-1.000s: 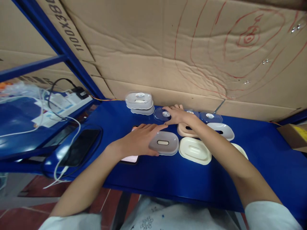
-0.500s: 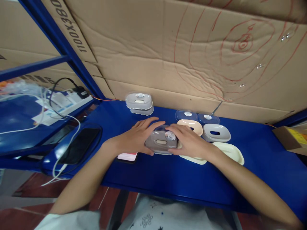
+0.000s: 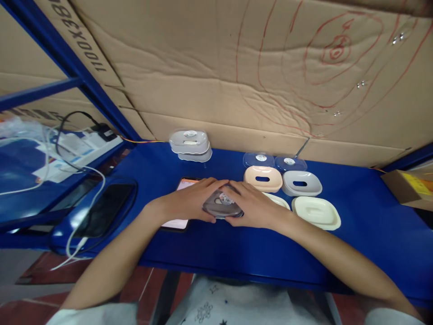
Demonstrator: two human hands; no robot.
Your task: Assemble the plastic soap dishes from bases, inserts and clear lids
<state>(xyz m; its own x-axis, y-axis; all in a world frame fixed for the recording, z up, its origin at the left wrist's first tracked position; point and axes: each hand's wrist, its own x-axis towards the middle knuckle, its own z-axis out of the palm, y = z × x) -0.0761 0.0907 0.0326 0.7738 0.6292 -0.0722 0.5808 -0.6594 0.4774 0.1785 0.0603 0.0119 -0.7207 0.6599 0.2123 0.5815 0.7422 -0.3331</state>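
Between my hands is a grey-brown soap box [image 3: 219, 208] with a clear lid and a round sticker, low over the blue table. My left hand [image 3: 191, 201] wraps its left side, and my right hand [image 3: 257, 204] grips the right side; the fingertips of both nearly meet at the top. Right of it, a peach soap dish [image 3: 252, 179] and a grey soap dish [image 3: 314, 184] lie open with slots in their floors. One cream tray [image 3: 316, 214] lies in full view; another cream tray [image 3: 280, 201] is partly covered by my right hand.
Two clear lids [image 3: 259, 163] lie behind the dishes. Stacked grey soap boxes [image 3: 189, 143] stand at the back. A lit phone [image 3: 177, 224] is partly under my left hand; a dark phone [image 3: 106, 210] and cables lie left. A cardboard box [image 3: 406, 189] sits far right.
My hands have closed in around the soap box, covering more of it, and the box now looks turned. More of the lit phone shows. The view has shifted slightly.
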